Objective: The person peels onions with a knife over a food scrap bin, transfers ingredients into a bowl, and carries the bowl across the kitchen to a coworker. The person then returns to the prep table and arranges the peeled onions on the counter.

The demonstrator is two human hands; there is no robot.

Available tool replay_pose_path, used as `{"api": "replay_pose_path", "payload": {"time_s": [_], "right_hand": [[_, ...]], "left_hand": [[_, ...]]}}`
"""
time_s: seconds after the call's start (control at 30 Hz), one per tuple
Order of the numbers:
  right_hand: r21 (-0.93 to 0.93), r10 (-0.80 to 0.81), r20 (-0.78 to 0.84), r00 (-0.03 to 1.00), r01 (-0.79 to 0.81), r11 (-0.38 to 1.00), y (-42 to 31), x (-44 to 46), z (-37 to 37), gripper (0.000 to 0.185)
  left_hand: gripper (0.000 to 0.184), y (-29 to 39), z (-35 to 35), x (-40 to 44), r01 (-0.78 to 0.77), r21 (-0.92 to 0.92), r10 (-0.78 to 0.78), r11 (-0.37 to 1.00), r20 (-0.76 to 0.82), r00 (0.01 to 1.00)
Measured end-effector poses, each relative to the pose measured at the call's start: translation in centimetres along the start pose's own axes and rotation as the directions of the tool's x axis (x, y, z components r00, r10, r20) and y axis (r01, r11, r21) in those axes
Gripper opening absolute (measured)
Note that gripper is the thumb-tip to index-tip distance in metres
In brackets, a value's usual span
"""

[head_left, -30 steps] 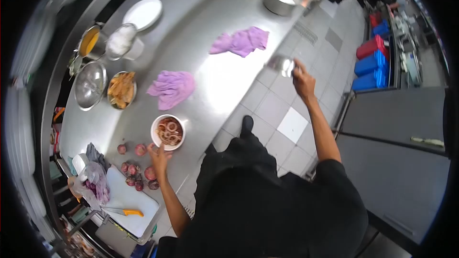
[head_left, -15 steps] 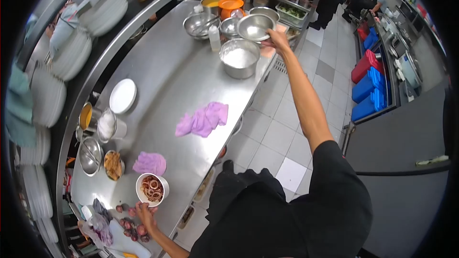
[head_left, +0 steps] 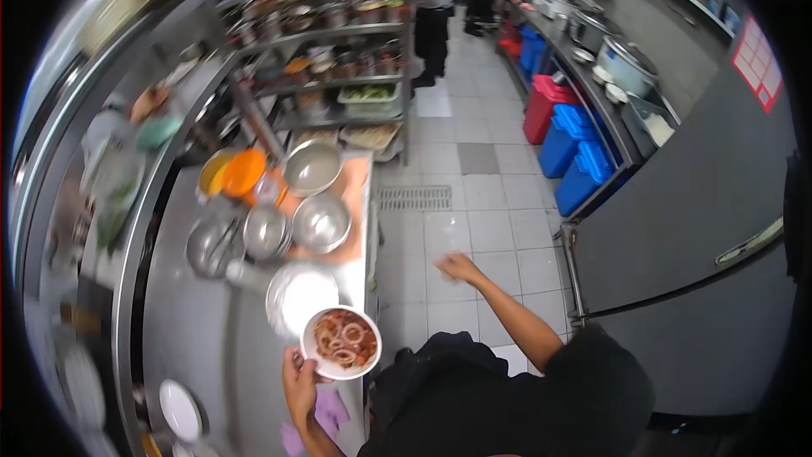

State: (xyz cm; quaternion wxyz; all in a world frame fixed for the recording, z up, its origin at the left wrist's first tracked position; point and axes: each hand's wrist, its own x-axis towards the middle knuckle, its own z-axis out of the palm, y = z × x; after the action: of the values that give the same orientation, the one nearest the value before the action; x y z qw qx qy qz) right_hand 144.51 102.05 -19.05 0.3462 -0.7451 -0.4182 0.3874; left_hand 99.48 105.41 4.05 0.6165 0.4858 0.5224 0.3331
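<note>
My left hand (head_left: 301, 385) grips a white tub (head_left: 308, 335) by its lower left side. Inside the tub lie brownish sauced pieces with onion rings (head_left: 342, 340) on top. It is held up beside a metal pot (head_left: 274, 306) with bright white contents. My right hand (head_left: 458, 268) hangs over the tiled floor, away from the counter. Motion blurs its fingers, and nothing shows in it. Farther along the counter stand metal bowls, one shiny bowl (head_left: 321, 223) nearest the pot. A purple cloth (head_left: 331, 409) lies partly behind my left wrist.
The steel counter (head_left: 173, 309) also bears an orange container (head_left: 244, 172), a bowl with utensils (head_left: 199, 245) and a white plate (head_left: 180, 410). Loaded shelves (head_left: 317, 80) stand beyond. Blue bins (head_left: 584, 176) and a grey door (head_left: 668, 288) line the right; a person (head_left: 434, 0) stands ahead.
My view has turned toward the far shelves. My left hand has taken hold of the tub and lifted it toward the pot. My right hand has let go of a metal bowl and drawn back.
</note>
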Motion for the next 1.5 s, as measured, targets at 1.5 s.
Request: {"api": "replay_pose_path", "payload": {"time_s": [1.5], "right_hand": [[0.816,0.413,-0.391,0.823,0.103,0.568,21.9,84.9,-105.5,0.028]], "left_hand": [[0.031,58.0,140.8,71.4,-0.913,-0.367,0.019,-0.176,0.926,-0.376]]}}
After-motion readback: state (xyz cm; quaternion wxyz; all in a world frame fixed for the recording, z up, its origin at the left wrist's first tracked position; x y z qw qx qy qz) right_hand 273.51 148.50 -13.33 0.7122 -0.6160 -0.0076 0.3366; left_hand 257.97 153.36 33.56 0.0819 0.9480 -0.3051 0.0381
